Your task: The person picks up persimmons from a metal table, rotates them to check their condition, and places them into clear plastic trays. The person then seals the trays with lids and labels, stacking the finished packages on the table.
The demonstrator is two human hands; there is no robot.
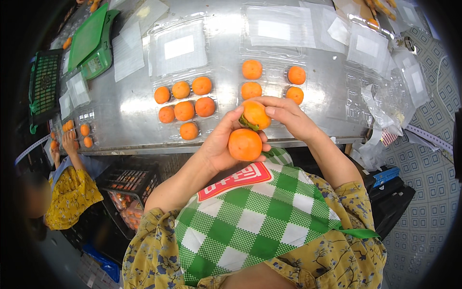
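My left hand (218,146) cups an orange persimmon (245,145) in its palm and fingers. Just above it, a second persimmon (257,115) is tilted so that its green calyx faces down and left. My right hand (290,115) grips this upper fruit, and my left thumb reaches its edge. Beyond my hands lies an opened clear plastic clamshell (271,77), with persimmons in its left and right columns; my hands partly hide its near side. Left of it, another opened clamshell (154,59) holds several persimmons (184,110), and a white pad lines its lid.
A green scale (86,39) and a black crate (45,86) stand at the left. A co-worker (74,180) handles persimmons there. Below the metal table's edge (144,149) is a black crate of fruit (135,168). More clamshells (368,77) and torn wrapping (379,108) lie right.
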